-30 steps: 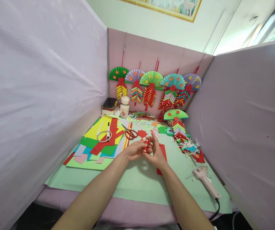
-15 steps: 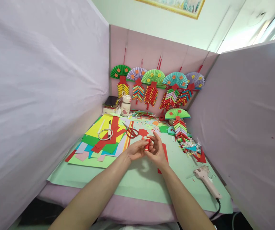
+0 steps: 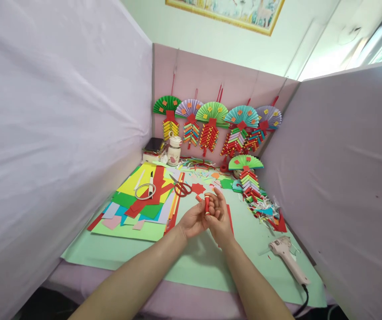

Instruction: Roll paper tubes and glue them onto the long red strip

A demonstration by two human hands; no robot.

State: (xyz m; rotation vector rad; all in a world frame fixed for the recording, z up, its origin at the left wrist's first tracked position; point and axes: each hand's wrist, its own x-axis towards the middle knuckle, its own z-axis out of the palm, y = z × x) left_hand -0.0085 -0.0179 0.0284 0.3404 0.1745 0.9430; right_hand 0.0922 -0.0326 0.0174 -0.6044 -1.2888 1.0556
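A small red paper roll (image 3: 207,203) with yellow bands stands nearly upright between my two hands, above the green mat (image 3: 191,258). My left hand (image 3: 194,220) is cupped palm-up under it, fingers curled against its lower end. My right hand (image 3: 220,218) closes on it from the right, fingers wrapped round its side. Both hands press together around the roll.
Red-handled scissors (image 3: 181,186) and a tape ring (image 3: 145,191) lie on stacked coloured paper sheets (image 3: 137,200) to the left. A pink glue gun (image 3: 287,258) lies at the right. Paper scraps (image 3: 264,206), a jar (image 3: 173,151) and hanging paper fans (image 3: 212,113) fill the back.
The roll has turned from tilted to nearly upright, and both hands have closed tighter round it. The view has shifted slightly.
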